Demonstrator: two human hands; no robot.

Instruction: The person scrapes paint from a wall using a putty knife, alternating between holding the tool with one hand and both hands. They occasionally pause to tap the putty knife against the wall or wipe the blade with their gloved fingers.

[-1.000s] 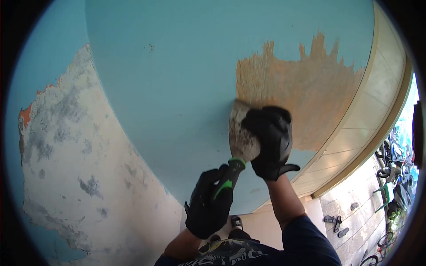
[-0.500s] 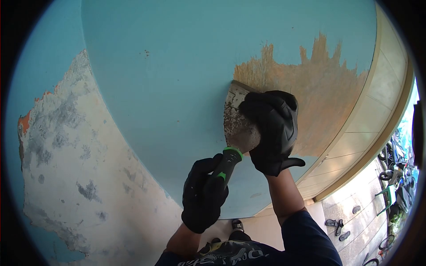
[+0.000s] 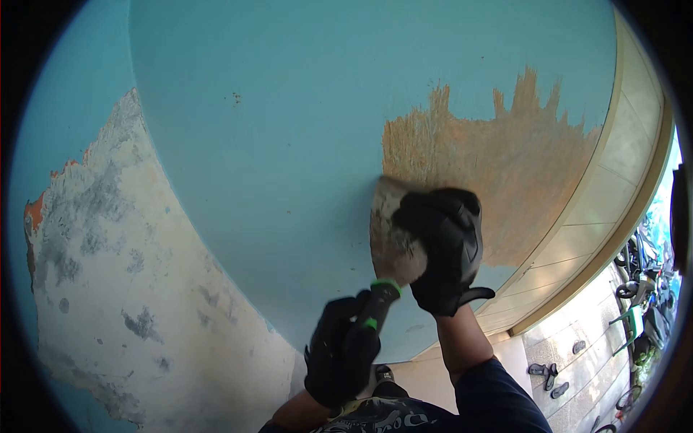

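Observation:
A wide metal scraper (image 3: 393, 242) with a black and green handle lies with its blade edge against the blue wall (image 3: 274, 130), at the left side of a scraped brown patch (image 3: 520, 166). My left hand (image 3: 339, 353), in a black glove, is wrapped round the handle. My right hand (image 3: 451, 245), also black-gloved, grips the right side of the blade, its fingertips over the metal. The blade is slightly blurred.
Bare, stained plaster (image 3: 115, 289) covers the wall at the left. A tiled cream edge (image 3: 577, 231) runs down the right. Beyond it are sandals (image 3: 552, 375), a green chair (image 3: 632, 328) and parked motorbikes (image 3: 635, 289). My shoe (image 3: 384, 374) shows below.
Both hands and the scraper have moved down the wall. More of the brown patch shows above the blade. The view has shifted slightly.

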